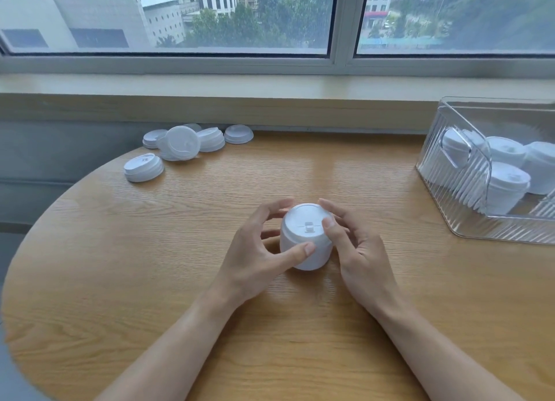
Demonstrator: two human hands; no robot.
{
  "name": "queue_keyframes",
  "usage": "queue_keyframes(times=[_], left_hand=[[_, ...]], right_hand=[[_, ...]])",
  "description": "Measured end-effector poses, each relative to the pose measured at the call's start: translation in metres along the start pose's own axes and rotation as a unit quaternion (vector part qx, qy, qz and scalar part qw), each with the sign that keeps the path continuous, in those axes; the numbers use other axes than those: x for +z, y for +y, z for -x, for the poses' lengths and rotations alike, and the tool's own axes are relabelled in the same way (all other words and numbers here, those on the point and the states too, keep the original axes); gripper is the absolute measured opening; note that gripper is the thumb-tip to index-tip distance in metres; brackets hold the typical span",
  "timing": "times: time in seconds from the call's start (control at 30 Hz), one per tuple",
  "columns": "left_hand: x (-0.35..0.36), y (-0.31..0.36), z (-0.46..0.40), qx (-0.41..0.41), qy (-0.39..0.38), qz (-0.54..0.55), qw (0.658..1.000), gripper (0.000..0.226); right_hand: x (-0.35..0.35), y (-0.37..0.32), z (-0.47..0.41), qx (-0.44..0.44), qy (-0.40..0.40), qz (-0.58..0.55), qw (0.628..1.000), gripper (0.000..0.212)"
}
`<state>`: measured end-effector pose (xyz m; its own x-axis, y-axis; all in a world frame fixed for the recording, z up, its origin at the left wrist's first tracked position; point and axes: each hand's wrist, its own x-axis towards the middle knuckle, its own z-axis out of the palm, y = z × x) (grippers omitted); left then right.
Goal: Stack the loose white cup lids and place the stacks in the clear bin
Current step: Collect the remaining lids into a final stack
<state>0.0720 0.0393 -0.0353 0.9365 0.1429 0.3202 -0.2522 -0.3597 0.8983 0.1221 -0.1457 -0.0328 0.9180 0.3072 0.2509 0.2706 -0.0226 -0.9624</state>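
While both hands (306,250) clasp it, the lid stack (305,238) stands upright, tops up.

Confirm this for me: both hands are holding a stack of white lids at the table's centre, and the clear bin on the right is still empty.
Not empty. The head view shows the clear bin already holding several lid stacks. The rest holds: left hand and right hand grip the centre stack.

Two bare forearms, no sleeves in view, left hand (258,250), right hand (357,250), short plain nails
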Motion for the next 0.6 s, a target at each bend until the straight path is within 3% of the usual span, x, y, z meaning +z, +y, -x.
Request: queue_keyframes(times=[0.2, 0.6], left_hand=[[0.0008, 0.0017, -0.0016, -0.03, -0.01, 0.047, 0.998, 0.05], [-0.0048, -0.0006, -0.005, -0.043, -0.038, 0.045, 0.997, 0.049]], right_hand=[[0.0001, 0.0031, 0.0016, -0.015, -0.009, 0.041, 0.999, 0.032], [-0.0016, 0.0059, -0.0009, -0.007, -0.018, 0.084, 0.996, 0.031]])
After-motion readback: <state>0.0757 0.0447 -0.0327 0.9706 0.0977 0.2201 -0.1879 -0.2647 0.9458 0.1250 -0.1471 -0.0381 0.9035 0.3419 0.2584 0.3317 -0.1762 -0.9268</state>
